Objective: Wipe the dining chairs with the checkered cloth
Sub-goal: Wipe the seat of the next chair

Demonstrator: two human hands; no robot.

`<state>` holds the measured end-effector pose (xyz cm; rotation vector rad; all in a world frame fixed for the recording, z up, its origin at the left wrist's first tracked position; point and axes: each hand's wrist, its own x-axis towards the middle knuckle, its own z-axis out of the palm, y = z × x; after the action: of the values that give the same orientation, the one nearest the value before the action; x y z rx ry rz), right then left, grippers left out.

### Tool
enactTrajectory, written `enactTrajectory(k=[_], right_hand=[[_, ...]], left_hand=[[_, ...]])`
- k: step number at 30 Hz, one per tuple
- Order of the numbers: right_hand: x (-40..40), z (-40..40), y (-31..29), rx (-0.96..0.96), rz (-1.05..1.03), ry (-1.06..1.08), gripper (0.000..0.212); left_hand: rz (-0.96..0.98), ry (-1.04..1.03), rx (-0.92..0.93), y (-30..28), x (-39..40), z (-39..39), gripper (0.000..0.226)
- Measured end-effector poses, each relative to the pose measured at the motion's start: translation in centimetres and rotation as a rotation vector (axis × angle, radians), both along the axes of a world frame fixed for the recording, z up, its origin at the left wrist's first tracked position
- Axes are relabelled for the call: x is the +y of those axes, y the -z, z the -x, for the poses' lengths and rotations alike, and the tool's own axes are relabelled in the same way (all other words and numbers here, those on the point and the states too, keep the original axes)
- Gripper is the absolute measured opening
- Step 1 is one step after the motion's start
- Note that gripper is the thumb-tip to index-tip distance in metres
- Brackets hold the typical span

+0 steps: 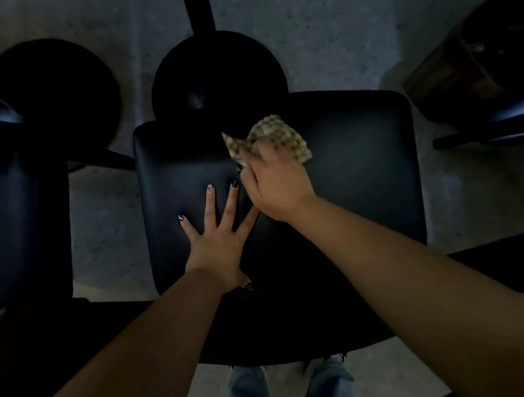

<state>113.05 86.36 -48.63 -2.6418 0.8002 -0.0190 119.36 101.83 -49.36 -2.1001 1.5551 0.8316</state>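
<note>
A black padded dining chair seat [360, 167] fills the middle of the head view, seen from above. My left hand [217, 234] lies flat on the seat with its fingers spread. My right hand [272, 182] holds a beige checkered cloth [277, 136] against the seat near its far edge, fingers curled over the bunched fabric. The right hand overlaps the left hand's index finger.
A second black chair [15, 198] stands at the left and part of a third [501, 116] at the right. Two round black table bases [216, 75] sit on the grey floor beyond. My jeans and shoes [284, 384] show below the seat.
</note>
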Motion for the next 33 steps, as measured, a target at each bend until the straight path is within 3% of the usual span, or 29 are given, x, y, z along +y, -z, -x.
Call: enactTrajectory(k=[4, 6, 10, 14, 16, 18, 25, 33], right_hand=[[-2.6, 3.0, -0.6, 0.136, 0.165, -0.276, 0.045], [-4.3, 4.5, -0.9, 0.166, 0.230, -0.275, 0.046], [-4.9, 6.4, -0.5, 0.141, -0.009, -0.190, 0.049], [-4.7, 8.6, 0.2, -0.053, -0.142, 0.291, 0.052], [-3.5, 9.2, 0.5, -0.030, -0.116, 0.502, 0.055], [-1.1, 8.7, 0.6, 0.029, -0.111, 0.563, 0.060], [9.4, 9.1, -0.4, 0.142, -0.249, 0.292, 0.076], [11.4, 9.0, -1.4, 0.357, -0.305, 0.202, 0.071]], left_hand=[[0.016, -0.005, -0.005, 0.0, 0.0, 0.0, 0.149], [0.016, -0.001, -0.018, -0.1, 0.1, 0.1, 0.149], [0.021, -0.005, -0.010, -0.2, 0.1, 0.1, 0.148], [0.015, -0.010, 0.002, -0.3, 0.0, 0.2, 0.149], [0.014, -0.013, 0.001, -0.3, 0.0, 0.2, 0.149], [0.014, -0.009, -0.005, -0.3, 0.0, 0.1, 0.149], [0.010, 0.005, -0.041, -0.4, -0.1, 0.2, 0.148], [-0.049, -0.003, -0.058, -1.9, -0.7, 0.4, 0.147]])
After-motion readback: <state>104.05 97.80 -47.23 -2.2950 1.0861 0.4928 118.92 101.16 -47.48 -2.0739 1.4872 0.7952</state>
